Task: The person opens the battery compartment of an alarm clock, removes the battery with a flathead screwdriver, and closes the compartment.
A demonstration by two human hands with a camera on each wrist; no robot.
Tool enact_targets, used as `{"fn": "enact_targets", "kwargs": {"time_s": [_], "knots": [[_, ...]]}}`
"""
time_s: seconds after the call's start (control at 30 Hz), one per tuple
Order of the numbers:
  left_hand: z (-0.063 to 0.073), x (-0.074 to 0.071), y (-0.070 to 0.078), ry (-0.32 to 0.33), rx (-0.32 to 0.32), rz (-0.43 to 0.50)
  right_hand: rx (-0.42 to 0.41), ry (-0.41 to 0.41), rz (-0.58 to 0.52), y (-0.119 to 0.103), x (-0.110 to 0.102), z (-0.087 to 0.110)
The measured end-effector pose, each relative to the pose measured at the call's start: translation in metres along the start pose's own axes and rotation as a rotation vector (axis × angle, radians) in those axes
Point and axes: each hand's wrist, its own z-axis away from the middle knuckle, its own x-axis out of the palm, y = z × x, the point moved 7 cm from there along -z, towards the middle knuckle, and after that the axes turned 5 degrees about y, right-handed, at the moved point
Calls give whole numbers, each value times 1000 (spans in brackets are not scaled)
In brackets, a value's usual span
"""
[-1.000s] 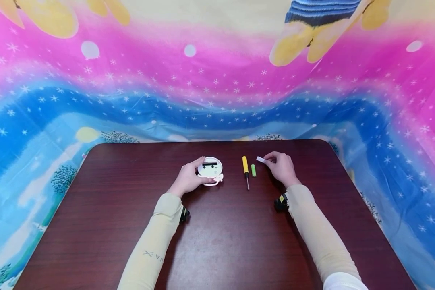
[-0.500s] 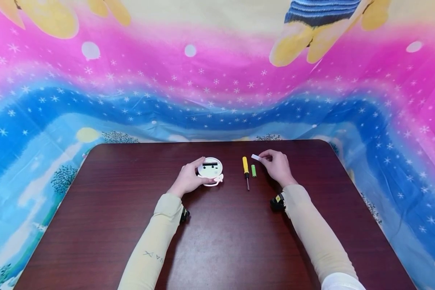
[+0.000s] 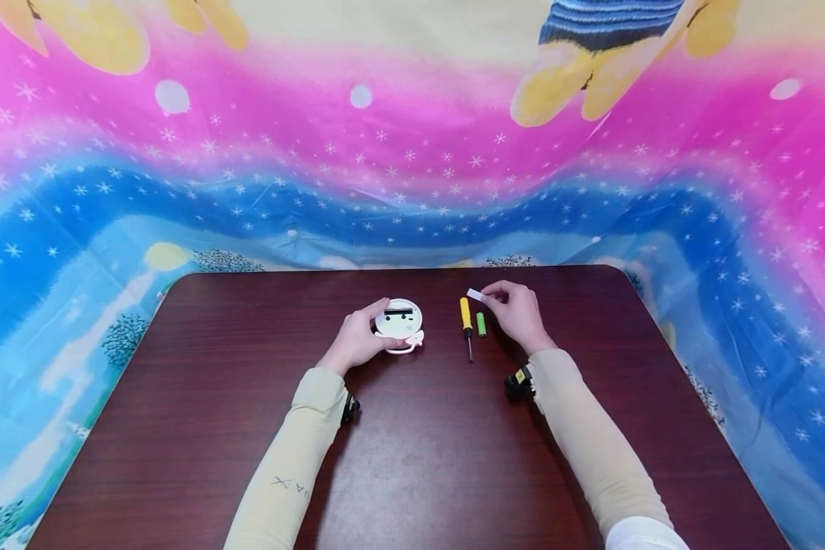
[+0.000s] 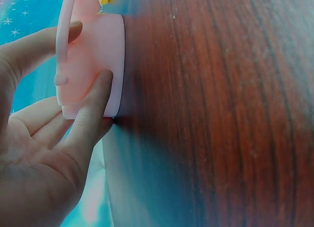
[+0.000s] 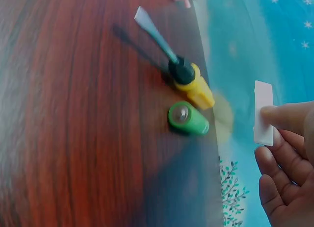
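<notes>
My left hand (image 3: 359, 334) holds a round white-and-pink device (image 3: 400, 327) on the table by its side, thumb near and fingers on the far edge. A dark rectangular slot and two dark spots show on its upward face; in the left wrist view its pink side (image 4: 104, 45) is between thumb and fingers. Between thumb and fingertips, my right hand (image 3: 519, 312) pinches a small flat white battery cover (image 3: 475, 294), raised over the back of the table. Below it lie a yellow-handled screwdriver (image 3: 465, 315) and a green battery (image 3: 481, 325), side by side.
The dark red-brown wooden table (image 3: 412, 458) has rounded far corners. Behind and around it hangs a colourful printed cloth (image 3: 399, 153). In the right wrist view the screwdriver's flat metal blade (image 5: 156, 35) points away from the battery.
My right hand has moved left with the white battery cover, from right of the battery to above the screwdriver's handle end. The left hand and the device stay in place.
</notes>
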Motion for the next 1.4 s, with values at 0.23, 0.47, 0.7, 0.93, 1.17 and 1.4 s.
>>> {"fn": "enact_targets", "kwargs": {"time_s": [0.23, 0.47, 0.7, 0.93, 1.17, 1.4], "knots": [[1, 0, -1, -3, -15, 16, -10, 6, -44, -13, 5, -1], [0, 1, -1, -1, -6, 20, -7, -3, -59, -26, 14, -4], [0, 0, -1, -5, -7, 18, -18, -19, -75, -40, 26, -4], [0, -1, 0, -1, 5, 11, -56, -29, -97, -55, 39, -4], [-1, 0, -2, 2, 3, 2, -62, -57, -103, -66, 50, -4], [0, -1, -1, 2, 8, -1, -70, -91, -90, -75, 63, -4]]}}
